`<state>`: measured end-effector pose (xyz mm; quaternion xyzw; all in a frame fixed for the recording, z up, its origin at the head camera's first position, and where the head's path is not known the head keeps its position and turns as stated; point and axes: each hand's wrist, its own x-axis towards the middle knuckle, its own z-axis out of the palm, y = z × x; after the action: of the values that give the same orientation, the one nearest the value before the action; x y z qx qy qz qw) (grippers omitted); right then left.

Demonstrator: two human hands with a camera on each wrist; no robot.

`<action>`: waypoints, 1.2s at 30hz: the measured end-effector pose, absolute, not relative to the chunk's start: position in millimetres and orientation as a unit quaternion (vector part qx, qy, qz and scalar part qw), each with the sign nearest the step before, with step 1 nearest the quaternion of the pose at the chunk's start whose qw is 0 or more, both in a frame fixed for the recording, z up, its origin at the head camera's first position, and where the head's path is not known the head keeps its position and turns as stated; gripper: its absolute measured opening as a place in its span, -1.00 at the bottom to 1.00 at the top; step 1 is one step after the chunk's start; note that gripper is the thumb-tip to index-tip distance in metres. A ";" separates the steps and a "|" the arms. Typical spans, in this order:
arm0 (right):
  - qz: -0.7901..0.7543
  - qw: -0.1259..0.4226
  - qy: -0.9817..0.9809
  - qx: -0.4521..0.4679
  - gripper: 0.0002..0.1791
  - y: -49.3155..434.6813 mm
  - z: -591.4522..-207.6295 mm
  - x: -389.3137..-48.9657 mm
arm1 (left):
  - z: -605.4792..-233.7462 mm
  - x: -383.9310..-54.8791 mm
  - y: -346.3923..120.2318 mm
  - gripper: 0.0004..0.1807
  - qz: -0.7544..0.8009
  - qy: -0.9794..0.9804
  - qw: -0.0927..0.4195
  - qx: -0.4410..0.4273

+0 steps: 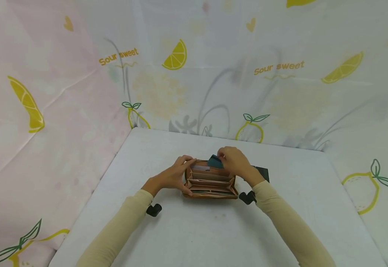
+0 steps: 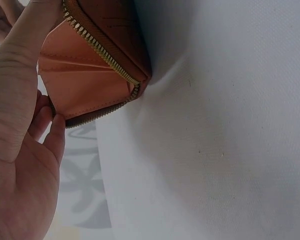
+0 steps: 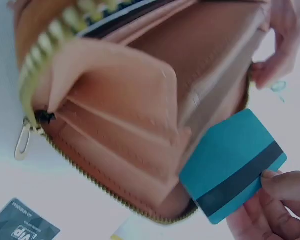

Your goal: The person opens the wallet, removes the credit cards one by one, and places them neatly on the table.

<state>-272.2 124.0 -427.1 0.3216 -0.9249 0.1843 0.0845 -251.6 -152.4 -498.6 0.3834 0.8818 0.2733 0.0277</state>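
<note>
A brown zip-around wallet [image 1: 210, 180] lies unzipped and spread wide, its pleated compartments facing up. My left hand [image 1: 175, 174] grips its left end, thumb on the front edge and fingers at the back edge. In the left wrist view, fingertips [image 2: 55, 131] hold the zipped rim. My right hand [image 1: 234, 161] pinches a teal card [image 3: 235, 165] with a black stripe between thumb and fingers. The card's lower part stands at the wallet's back compartment; how deep it sits I cannot tell. A zip pull [image 3: 23, 142] hangs at the wallet's right end.
A dark grey card printed "VIP" [image 3: 22, 224] lies on the white table [image 1: 194, 230], right of the wallet and partly behind my right wrist in the head view. Lemon-patterned cloth [image 1: 194, 92] walls in the back and sides. Black wrist devices [image 1: 154, 210] sit below both hands.
</note>
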 end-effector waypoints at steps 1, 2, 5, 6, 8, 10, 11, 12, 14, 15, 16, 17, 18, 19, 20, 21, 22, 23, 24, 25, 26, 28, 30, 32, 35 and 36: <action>0.194 0.089 -0.923 0.319 -0.93 126.6 -426.0 -272.7 | -498.4 -251.6 -152.3 0.40 0.274 0.882 0.029 0.382; 0.205 0.092 -0.922 0.315 -0.93 129.1 -424.9 -273.2 | -498.5 -251.8 -152.2 0.40 0.273 0.882 0.029 0.382; 0.236 0.097 -0.920 0.297 -0.94 137.9 -421.3 -274.4 | -498.7 -251.9 -151.9 0.40 0.272 0.883 0.029 0.382; 0.247 0.099 -0.920 0.289 -0.94 141.1 -420.2 -274.8 | -498.7 -251.9 -151.6 0.40 0.272 0.883 0.029 0.382; 0.266 0.101 -0.921 0.267 -0.93 148.9 -419.2 -276.8 | -498.7 -252.0 -151.6 0.39 0.273 0.882 0.028 0.383; 0.286 0.103 -0.921 0.242 -0.92 157.7 -418.5 -278.3 | -498.9 -251.9 -151.5 0.39 0.276 0.882 0.028 0.382; 0.297 0.104 -0.921 0.231 -0.92 162.3 -418.3 -278.8 | -499.0 -251.9 -151.4 0.39 0.277 0.882 0.029 0.381; 0.307 0.105 -0.920 0.220 -0.91 167.2 -418.4 -278.9 | -499.2 -251.9 -151.3 0.39 0.277 0.882 0.030 0.380; 0.323 0.105 -0.919 0.199 -0.90 177.5 -418.5 -277.4 | -499.9 -252.0 -151.0 0.39 0.277 0.883 0.034 0.377; 0.330 0.106 -0.919 0.189 -0.89 182.7 -418.7 -276.0 | -500.1 -252.0 -150.8 0.40 0.277 0.884 0.035 0.376; 0.333 0.107 -0.919 0.179 -0.88 188.3 -419.5 -274.8 | -500.4 -252.2 -150.7 0.40 0.277 0.884 0.038 0.374; 0.338 0.106 -0.920 0.169 -0.87 193.7 -420.0 -273.0 | -500.9 -252.4 -150.7 0.40 0.278 0.884 0.039 0.372; 0.339 0.107 -0.921 0.157 -0.86 199.3 -421.1 -271.7 | -501.1 -252.6 -150.7 0.41 0.279 0.885 0.042 0.370; 0.338 0.109 -0.923 0.147 -0.85 205.4 -422.6 -270.7 | -501.1 -252.7 -150.8 0.41 0.280 0.886 0.044 0.367; 0.338 0.108 -0.925 0.135 -0.84 211.1 -423.0 -269.1 | -500.9 -252.8 -150.8 0.41 0.279 0.887 0.046 0.364; 0.335 0.107 -0.928 0.123 -0.82 217.7 -424.4 -268.6 | -500.6 -253.0 -150.9 0.41 0.279 0.888 0.048 0.362; 0.332 0.105 -0.931 0.109 -0.81 224.5 -426.1 -268.0 | -500.7 -253.0 -151.0 0.42 0.278 0.889 0.048 0.362; 0.332 0.101 -0.933 0.095 -0.79 231.4 -427.6 -267.4 | -500.5 -253.0 -151.0 0.42 0.276 0.889 0.048 0.362; 0.329 0.099 -0.936 0.082 -0.78 239.2 -430.0 -267.3 | -500.1 -253.1 -150.8 0.42 0.275 0.890 0.048 0.362; 0.328 0.093 -0.937 0.068 -0.76 247.0 -432.3 -266.9 | -500.0 -253.1 -150.7 0.42 0.275 0.889 0.046 0.364; 0.330 0.086 -0.939 0.053 -0.75 254.5 -434.5 -266.5 | -500.0 -253.2 -150.5 0.42 0.274 0.889 0.045 0.365; 0.338 0.072 -0.938 0.026 -0.73 269.9 -440.9 -266.7 | -500.3 -253.2 -150.2 0.42 0.274 0.888 0.043 0.368; 0.347 0.055 -0.936 0.000 -0.71 284.0 -447.0 -266.0 | -500.5 -253.3 -150.0 0.41 0.276 0.887 0.042 0.368; 0.357 0.032 -0.933 -0.025 -0.69 296.1 -452.6 -264.5 | -500.5 -253.4 -150.0 0.41 0.276 0.888 0.044 0.367; 0.369 -0.002 -0.927 -0.061 -0.66 311.4 -461.4 -261.3 | -500.3 -253.7 -150.2 0.40 0.275 0.888 0.044 0.366; 0.373 -0.013 -0.925 -0.071 -0.65 315.9 -464.7 -260.2 | -500.0 -253.7 -150.3 0.40 0.275 0.888 0.043 0.367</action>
<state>-260.2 315.9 -464.7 -0.0712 -0.9249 0.3734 -0.0126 -253.7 -150.3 -500.0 0.3668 0.8878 0.2748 0.0434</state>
